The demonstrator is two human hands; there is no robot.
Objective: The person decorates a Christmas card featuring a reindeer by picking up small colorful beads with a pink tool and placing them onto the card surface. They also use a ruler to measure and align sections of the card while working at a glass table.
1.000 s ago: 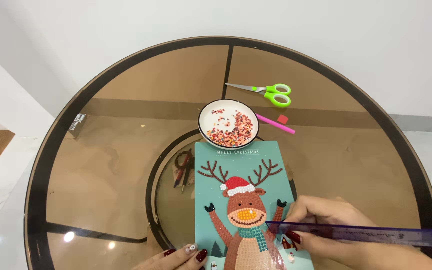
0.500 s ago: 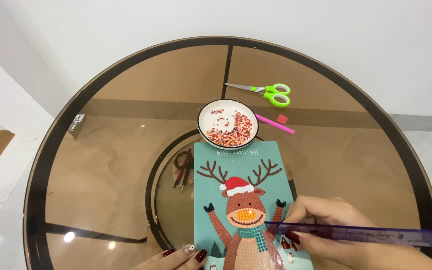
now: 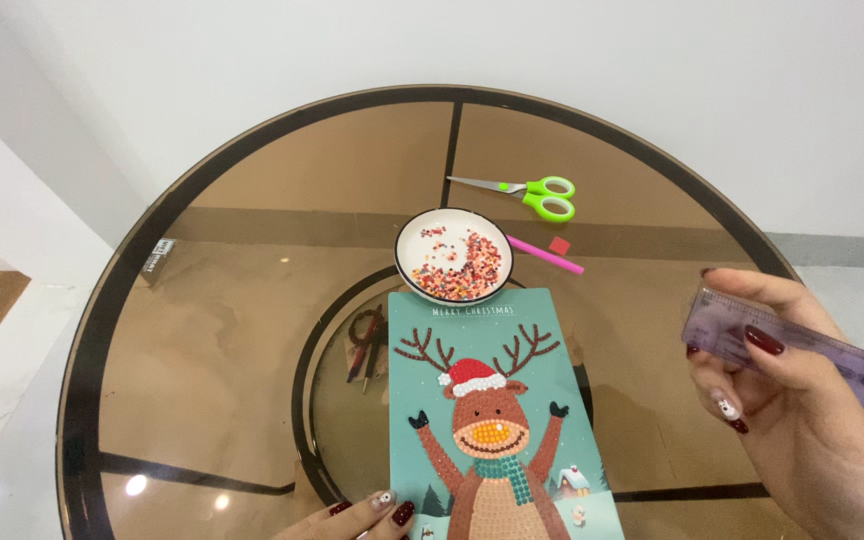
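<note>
A teal card with a beaded reindeer picture (image 3: 497,420) lies flat on the round brown glass table (image 3: 252,330). My left hand (image 3: 367,515) rests at the bottom edge, fingertips touching the card's lower left corner. My right hand (image 3: 802,420) is raised to the right of the card, off its surface, and grips a clear purple ruler (image 3: 802,350) that runs down to the right. A white bowl of small red and orange beads (image 3: 454,255) stands just beyond the card's top edge.
Green-handled scissors (image 3: 527,190) lie at the far side of the table. A pink pen (image 3: 544,254) and a small red square (image 3: 559,245) lie to the right of the bowl. Dark tools (image 3: 364,342) show under the glass, left of the card.
My right hand has lifted off the card's right side and moved up and to the right, taking the ruler with it. The card's lower right is now uncovered. The left hand stays put.
</note>
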